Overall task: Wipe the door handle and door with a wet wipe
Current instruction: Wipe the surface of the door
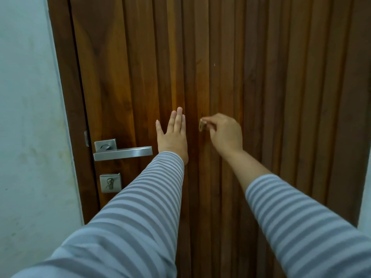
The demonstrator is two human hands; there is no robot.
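Note:
A brown wooden door [271, 81] with vertical grooves fills the view. Its steel lever handle [123, 152] sits at the left edge, with a square keyhole plate [110, 183] below it. My left hand [172, 135] lies flat on the door, fingers straight and spread, just right of the handle's tip. My right hand [224, 133] is pinched on a small folded wet wipe [202, 125], which it presses against the door beside the left hand. Only a small edge of the wipe shows past my fingertips.
A pale wall [28, 117] runs along the left of the dark door frame [69, 87]. A sliver of white wall [365, 213] shows at the lower right. Both striped sleeves reach in from the bottom.

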